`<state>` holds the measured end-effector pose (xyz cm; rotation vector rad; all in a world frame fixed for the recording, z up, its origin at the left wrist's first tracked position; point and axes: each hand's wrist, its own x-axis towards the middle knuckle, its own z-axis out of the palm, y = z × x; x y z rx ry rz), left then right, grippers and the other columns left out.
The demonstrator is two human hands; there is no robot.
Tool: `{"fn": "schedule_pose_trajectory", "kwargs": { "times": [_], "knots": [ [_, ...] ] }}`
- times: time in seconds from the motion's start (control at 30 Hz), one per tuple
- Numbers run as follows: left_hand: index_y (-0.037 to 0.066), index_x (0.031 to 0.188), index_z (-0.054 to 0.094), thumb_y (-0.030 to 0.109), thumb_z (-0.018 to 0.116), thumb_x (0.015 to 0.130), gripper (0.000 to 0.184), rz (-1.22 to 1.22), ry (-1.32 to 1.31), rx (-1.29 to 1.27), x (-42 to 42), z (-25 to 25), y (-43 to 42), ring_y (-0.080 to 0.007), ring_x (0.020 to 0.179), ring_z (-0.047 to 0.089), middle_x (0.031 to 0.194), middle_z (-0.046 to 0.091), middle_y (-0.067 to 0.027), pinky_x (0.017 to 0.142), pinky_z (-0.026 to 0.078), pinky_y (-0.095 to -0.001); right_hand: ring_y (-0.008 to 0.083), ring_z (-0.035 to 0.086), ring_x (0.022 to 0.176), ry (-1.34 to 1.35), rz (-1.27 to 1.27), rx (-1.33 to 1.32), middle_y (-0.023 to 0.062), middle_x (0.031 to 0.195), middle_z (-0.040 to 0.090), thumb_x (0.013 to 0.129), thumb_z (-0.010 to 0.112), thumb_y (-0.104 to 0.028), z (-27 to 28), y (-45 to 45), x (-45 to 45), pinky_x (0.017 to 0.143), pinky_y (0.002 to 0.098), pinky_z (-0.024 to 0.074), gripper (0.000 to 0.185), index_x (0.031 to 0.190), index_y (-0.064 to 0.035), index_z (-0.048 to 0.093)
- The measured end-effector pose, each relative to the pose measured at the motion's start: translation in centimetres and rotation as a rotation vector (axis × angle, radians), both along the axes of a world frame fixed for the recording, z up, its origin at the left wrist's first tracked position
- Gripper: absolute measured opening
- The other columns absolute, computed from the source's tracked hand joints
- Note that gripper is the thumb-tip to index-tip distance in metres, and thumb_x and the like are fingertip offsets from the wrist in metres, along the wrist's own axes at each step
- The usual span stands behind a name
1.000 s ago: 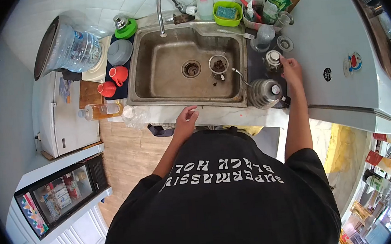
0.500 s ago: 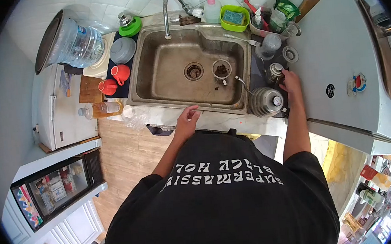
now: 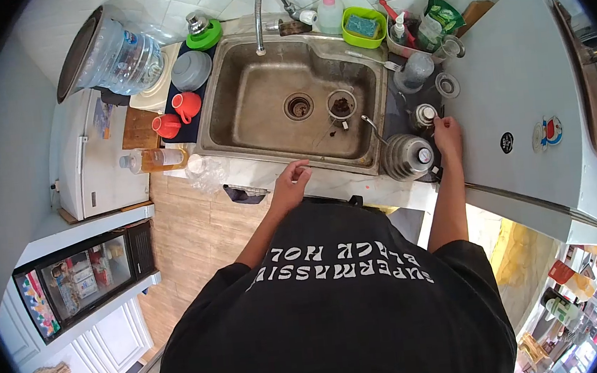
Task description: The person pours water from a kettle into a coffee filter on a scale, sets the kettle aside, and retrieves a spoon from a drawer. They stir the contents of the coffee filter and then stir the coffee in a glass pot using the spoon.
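Observation:
My left hand (image 3: 292, 181) hovers by the front rim of the steel sink (image 3: 252, 142), fingers loosely bent and apart, holding nothing. Over at the right, my right hand (image 3: 449, 135) is closed at the side of a small pot with a shiny metal lid (image 3: 423, 116); its fingertips are partly hidden. In front of that pot stands a steel gooseneck kettle (image 3: 405, 156), its spout toward the sink. A small cup-shaped strainer with dark grounds (image 3: 341, 104) sits in the basin, right of the drain (image 3: 298, 106).
Behind the pot are a glass lid-like piece (image 3: 447, 85), an upturned clear container (image 3: 418, 71) and a fork (image 3: 391, 65). A white fridge (image 3: 518, 103) walls off the right side. Red mugs (image 3: 186, 106) and an amber bottle (image 3: 158, 160) stand left of the sink.
My right hand has shifted slightly down and toward the fridge, beside the lidded pot. The view has tilted a little; my left hand stays about where it was.

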<state>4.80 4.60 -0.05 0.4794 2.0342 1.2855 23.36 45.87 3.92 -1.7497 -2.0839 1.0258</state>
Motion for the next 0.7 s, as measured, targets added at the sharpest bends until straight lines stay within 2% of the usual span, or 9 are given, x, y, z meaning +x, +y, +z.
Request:
{"fn": "schedule_pose_trajectory", "kwargs": {
  "times": [0.2, 0.3, 0.4, 0.43, 0.53, 0.57, 0.7],
  "knots": [
    [0.005, 0.131, 0.066, 0.024, 0.069, 0.101, 0.035, -0.053, -0.002, 0.008, -0.5, 0.5, -0.2, -0.0159, 0.092, 0.066, 0.097, 0.071, -0.0067, 0.086, 0.054, -0.0336, 0.0368, 0.069, 0.109, 0.007, 0.010, 0.085, 0.0190, 0.117, 0.073, 0.095, 0.066, -0.043, 1.5, -1.7, 1.4, 0.096, 0.0456, 0.0518, 0.049, 0.124, -0.0035, 0.065],
    [0.005, 0.130, 0.066, 0.023, 0.069, 0.100, 0.035, -0.089, -0.026, 0.076, -0.8, 1.4, -0.7, -0.0147, 0.091, 0.064, 0.096, 0.070, -0.0056, 0.085, 0.053, -0.0331, 0.0381, 0.069, 0.111, 0.007, -0.048, 0.251, 0.0196, 0.125, 0.070, 0.095, 0.066, -0.047, 3.1, -4.0, 2.4, 0.097, 0.0453, 0.0515, 0.057, 0.133, -0.0047, 0.062],
    [0.005, 0.129, 0.067, 0.024, 0.069, 0.100, 0.034, -0.139, -0.025, 0.079, -1.3, 2.1, -1.9, -0.0140, 0.089, 0.063, 0.096, 0.069, -0.0049, 0.084, 0.053, -0.0323, 0.0370, 0.069, 0.112, 0.080, -0.111, 0.256, 0.0198, 0.129, 0.068, 0.095, 0.066, -0.049, 7.0, -7.8, 3.1, 0.098, 0.0451, 0.0514, 0.060, 0.135, -0.0041, 0.061],
    [0.005, 0.129, 0.067, 0.024, 0.069, 0.100, 0.034, -0.162, -0.017, 0.074, -1.6, 1.8, -2.6, -0.0140, 0.089, 0.063, 0.096, 0.069, -0.0049, 0.084, 0.053, -0.0322, 0.0334, 0.070, 0.113, 0.140, -0.158, 0.203, 0.0187, 0.128, 0.069, 0.096, 0.067, -0.047, 8.5, -9.5, 3.1, 0.096, 0.0438, 0.0526, 0.059, 0.136, -0.0041, 0.060],
    [0.006, 0.128, 0.068, 0.023, 0.070, 0.100, 0.033, -0.227, -0.025, 0.063, -2.2, 2.0, -4.0, -0.0140, 0.089, 0.063, 0.096, 0.069, -0.0048, 0.084, 0.053, -0.0318, 0.0302, 0.070, 0.112, 0.223, -0.244, 0.194, 0.0181, 0.126, 0.070, 0.097, 0.068, -0.043, 10.3, -13.6, 4.4, 0.093, 0.0420, 0.0539, 0.056, 0.136, -0.0035, 0.060],
    [0.006, 0.128, 0.068, 0.023, 0.070, 0.100, 0.033, -0.243, -0.043, 0.058, -2.4, 2.2, -4.6, -0.0139, 0.089, 0.063, 0.095, 0.069, -0.0047, 0.084, 0.053, -0.0317, 0.0283, 0.070, 0.109, 0.243, -0.271, 0.246, 0.0166, 0.120, 0.071, 0.098, 0.069, -0.036, 10.6, -15.1, 4.9, 0.090, 0.0405, 0.0546, 0.050, 0.136, -0.0035, 0.060],
    [0.006, 0.127, 0.068, 0.023, 0.070, 0.100, 0.032, -0.332, -0.059, 0.074, -3.1, 2.1, -6.4, -0.0141, 0.088, 0.063, 0.095, 0.069, -0.0047, 0.083, 0.053, -0.0314, 0.0254, 0.067, 0.107, 0.338, -0.398, 0.341, 0.0147, 0.122, 0.067, 0.099, 0.070, -0.029, 10.0, -20.5, 7.2, 0.085, 0.0392, 0.0545, 0.046, 0.135, -0.0024, 0.060]
  ]
}}
